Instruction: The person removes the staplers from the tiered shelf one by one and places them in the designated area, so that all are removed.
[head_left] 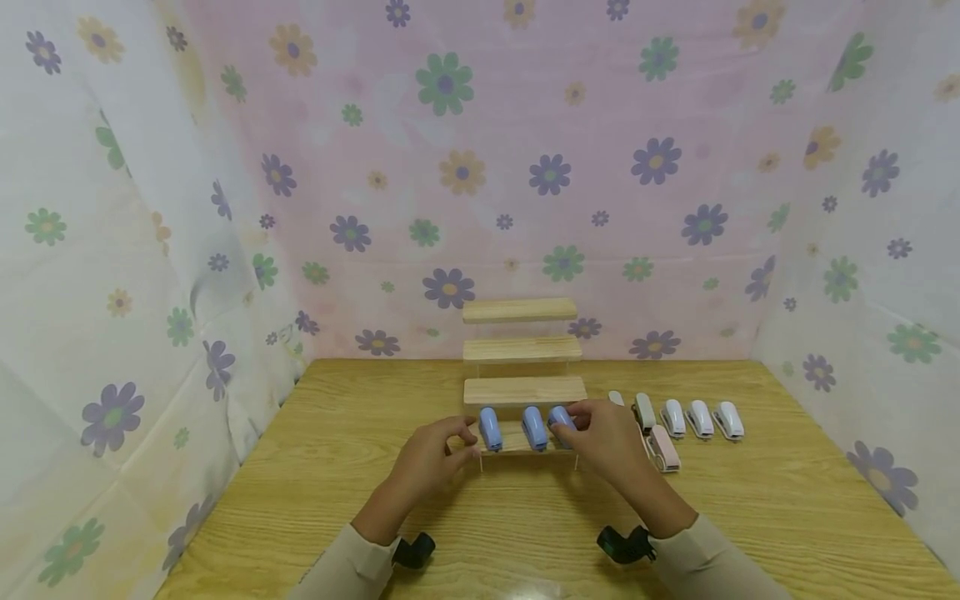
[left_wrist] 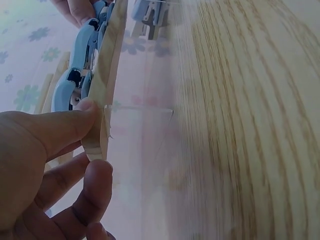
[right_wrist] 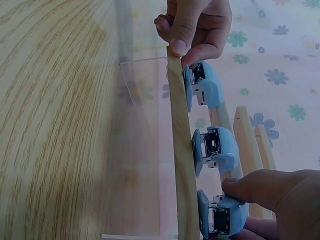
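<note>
Three light-blue mini staplers stand in a row on the lowest step [head_left: 514, 439] of a tiered wooden rack: a left stapler [head_left: 490, 428], a middle stapler [head_left: 535, 428] and a right stapler [head_left: 560, 422]. With thumb and fingers, my left hand [head_left: 433, 454] grips the left end of that step, beside the left stapler. My right hand [head_left: 611, 437] pinches the right stapler between thumb and fingers; in the right wrist view its thumb lies against the blue shell [right_wrist: 232, 215]. All three staplers rest on the wood there. Some right-hand fingers are hidden behind the stapler.
Three higher wooden steps [head_left: 525, 390] rise behind, on clear supports. To the right of the rack, several white staplers [head_left: 699, 418], a grey stapler [head_left: 643, 412] and a pink stapler [head_left: 663, 448] stand on the wooden table [head_left: 360, 400]. Flowered cloth [head_left: 487, 133] hangs around the table.
</note>
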